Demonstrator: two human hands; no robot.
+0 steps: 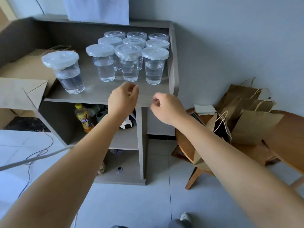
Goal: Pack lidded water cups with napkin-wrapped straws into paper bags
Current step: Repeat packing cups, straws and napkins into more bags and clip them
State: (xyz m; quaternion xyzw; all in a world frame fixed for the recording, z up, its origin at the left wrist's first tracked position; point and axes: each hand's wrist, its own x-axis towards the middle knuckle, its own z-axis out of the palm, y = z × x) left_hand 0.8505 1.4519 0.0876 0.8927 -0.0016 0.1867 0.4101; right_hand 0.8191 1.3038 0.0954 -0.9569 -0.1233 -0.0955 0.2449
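Lidded water cups (130, 63) upright on grey shelf top (98, 92), long axes vertical, lids up; nine in a three-by-three cluster toward right side panel, rear rows mostly hidden behind front ones, only lids showing. Tenth lone cup (69, 72) apart at left, looks tilted by wide-angle lens, white lid (60, 59) on top. Clear water inside front cups, partly filled. No straws or napkin wraps discernible at the cups.

Left hand (123, 99) over shelf front edge, just before front row, fingers curled, thumb against fingertips; nothing visible in grip, cannot tell if pinching anything small. Right hand (166, 106) beside it at shelf's right corner, fingers curled loosely inward, nothing seen held. Hands apart, neither touching a cup.

Brown paper bags (251, 127) piled on round wooden stool (184, 140) at right, lying flat or leaning, twine handles up and right; count unclear. Folded napkins (204, 109) behind bags, partly hidden. More flat bags (21, 69) on shelf at left, cut by frame edge. Yellow bottle (82, 117) in lower compartment, other items there dim, blocked by left forearm.
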